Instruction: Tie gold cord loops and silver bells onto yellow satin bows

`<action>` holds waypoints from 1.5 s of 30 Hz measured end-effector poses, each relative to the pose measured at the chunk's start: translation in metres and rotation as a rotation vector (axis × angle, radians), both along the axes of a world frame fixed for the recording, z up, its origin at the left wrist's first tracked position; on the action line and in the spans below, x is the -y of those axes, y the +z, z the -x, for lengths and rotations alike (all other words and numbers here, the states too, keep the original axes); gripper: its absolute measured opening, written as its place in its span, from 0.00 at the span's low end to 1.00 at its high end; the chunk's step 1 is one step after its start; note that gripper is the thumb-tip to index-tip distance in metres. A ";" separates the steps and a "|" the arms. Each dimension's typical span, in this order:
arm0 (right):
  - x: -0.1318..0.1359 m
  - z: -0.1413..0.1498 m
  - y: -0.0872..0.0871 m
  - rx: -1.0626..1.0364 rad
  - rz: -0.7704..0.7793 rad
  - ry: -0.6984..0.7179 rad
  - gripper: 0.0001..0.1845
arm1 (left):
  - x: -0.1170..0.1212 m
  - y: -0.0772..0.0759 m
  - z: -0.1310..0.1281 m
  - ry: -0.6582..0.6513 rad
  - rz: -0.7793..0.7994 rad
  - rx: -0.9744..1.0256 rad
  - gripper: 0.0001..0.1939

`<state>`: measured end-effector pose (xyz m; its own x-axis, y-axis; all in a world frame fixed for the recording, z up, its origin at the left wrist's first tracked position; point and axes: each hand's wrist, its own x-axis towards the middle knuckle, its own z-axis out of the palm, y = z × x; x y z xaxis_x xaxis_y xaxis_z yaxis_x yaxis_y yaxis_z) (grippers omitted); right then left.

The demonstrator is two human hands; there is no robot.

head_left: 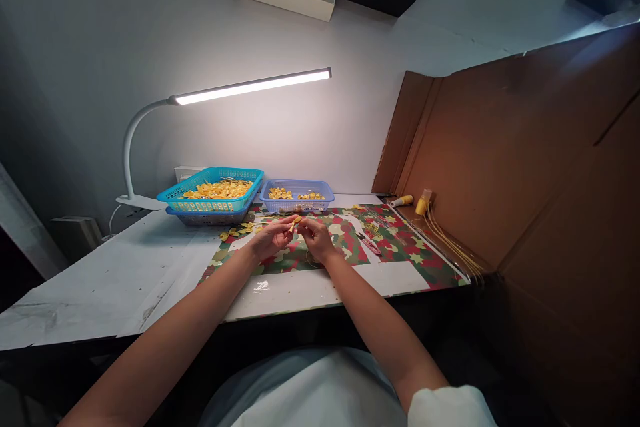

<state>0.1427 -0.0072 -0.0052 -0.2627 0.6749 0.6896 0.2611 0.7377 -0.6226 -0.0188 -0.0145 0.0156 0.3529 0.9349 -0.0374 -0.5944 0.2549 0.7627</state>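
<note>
Over the table, my left hand (pixel 273 240) pinches a small yellow ribbon-like piece (pixel 295 223) between thumb and fingertips. Just to its right, my right hand (pixel 316 239) has its fingertips pressed together close to the piece. What the right fingers grip is too small to make out. A loop of thin wire or cord (pixel 313 259) hangs or lies below the right hand. Several similar yellow pieces (pixel 235 232) lie on the mat left of my hands. A red-handled cutting tool (pixel 370 244) rests on the mat to the right.
A turquoise basket (pixel 210 204) heaped with yellow pieces sits on a blue one; a periwinkle basket (pixel 297 205) stands beside it. A clamp lamp (pixel 253 86) arches above. Yellow spools (pixel 423 203) and long golden strands (pixel 453 243) lie by the cardboard wall (pixel 525 147). The patterned mat (pixel 400 240) covers the right side.
</note>
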 end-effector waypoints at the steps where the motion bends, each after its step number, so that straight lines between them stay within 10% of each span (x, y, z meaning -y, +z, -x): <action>1: 0.000 0.000 0.000 0.002 0.002 -0.005 0.09 | -0.001 -0.001 0.000 0.006 -0.008 -0.005 0.21; 20: -0.005 0.000 -0.002 0.034 0.172 -0.190 0.08 | -0.007 -0.013 -0.003 0.222 -0.234 -0.448 0.27; 26: -0.001 -0.003 0.005 -0.082 -0.079 -0.374 0.10 | -0.010 -0.017 -0.001 0.378 -0.357 -0.585 0.30; 37: -0.005 0.000 -0.002 0.074 -0.102 -0.244 0.06 | -0.004 -0.014 -0.004 0.209 -0.394 -0.626 0.32; 45: -0.038 -0.028 0.007 -0.736 0.270 -0.330 0.08 | -0.009 -0.019 -0.002 0.271 -0.403 -0.891 0.28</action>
